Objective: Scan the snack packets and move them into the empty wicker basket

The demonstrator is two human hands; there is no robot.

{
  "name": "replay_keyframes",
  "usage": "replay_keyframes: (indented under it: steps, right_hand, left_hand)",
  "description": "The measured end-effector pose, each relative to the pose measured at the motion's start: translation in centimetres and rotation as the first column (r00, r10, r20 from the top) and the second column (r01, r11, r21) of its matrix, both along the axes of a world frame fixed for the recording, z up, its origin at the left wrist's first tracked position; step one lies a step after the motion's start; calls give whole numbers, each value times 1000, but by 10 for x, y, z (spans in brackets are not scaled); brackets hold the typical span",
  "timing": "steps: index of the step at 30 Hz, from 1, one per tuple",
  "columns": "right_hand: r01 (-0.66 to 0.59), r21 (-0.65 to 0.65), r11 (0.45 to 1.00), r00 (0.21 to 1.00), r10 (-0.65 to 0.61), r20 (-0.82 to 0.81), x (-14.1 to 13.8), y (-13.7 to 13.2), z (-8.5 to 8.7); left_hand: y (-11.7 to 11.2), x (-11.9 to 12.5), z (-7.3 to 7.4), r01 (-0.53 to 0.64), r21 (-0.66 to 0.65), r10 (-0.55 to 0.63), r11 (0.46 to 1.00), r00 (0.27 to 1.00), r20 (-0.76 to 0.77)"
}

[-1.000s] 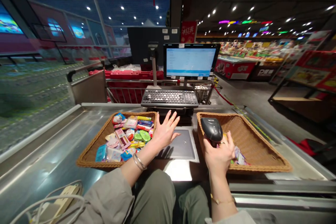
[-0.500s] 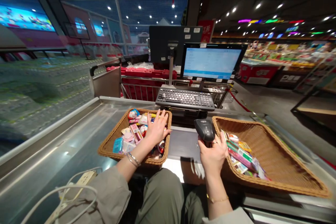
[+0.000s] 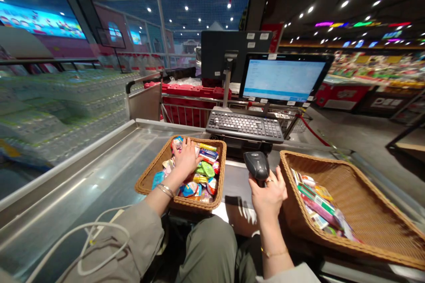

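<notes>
A steel checkout counter runs ahead of both hands, with a keyboard and a monitor beyond them. Under the left hand sits a wicker basket of small colourful snack packets; a second wicker basket lies just right of the right hand, holding a heap of flat boxed sweets. Since the earlier frame, the left hand has reached further into its basket, toward the far side. Its fingers curl down onto the packets, though they may or may not be pinching one. The right hand's fingers wrap a black barcode scanner, whose head sits above the fist, its long axis pointing up and forward.
</notes>
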State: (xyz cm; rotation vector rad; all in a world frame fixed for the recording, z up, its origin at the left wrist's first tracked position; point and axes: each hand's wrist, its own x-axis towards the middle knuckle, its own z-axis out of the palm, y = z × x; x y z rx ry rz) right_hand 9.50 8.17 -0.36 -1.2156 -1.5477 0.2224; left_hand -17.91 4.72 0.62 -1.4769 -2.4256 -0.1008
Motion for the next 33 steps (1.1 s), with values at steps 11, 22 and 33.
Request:
replay_keyframes:
  steps: [11, 22, 33]
  right_hand:
    - [-10, 12, 1000, 1000, 10, 19, -4, 2, -2]
    - [-2, 5, 1000, 1000, 2, -12, 3, 4, -1]
    - [6, 32, 999, 1000, -5, -22, 9, 2, 0]
  left_hand:
    - [20, -16, -20, -142, -88, 138, 986, 989, -49]
    - [22, -20, -31, -161, -55, 160, 985, 987, -25]
    - [13, -11, -15, -194, -95, 196, 976, 980, 22]
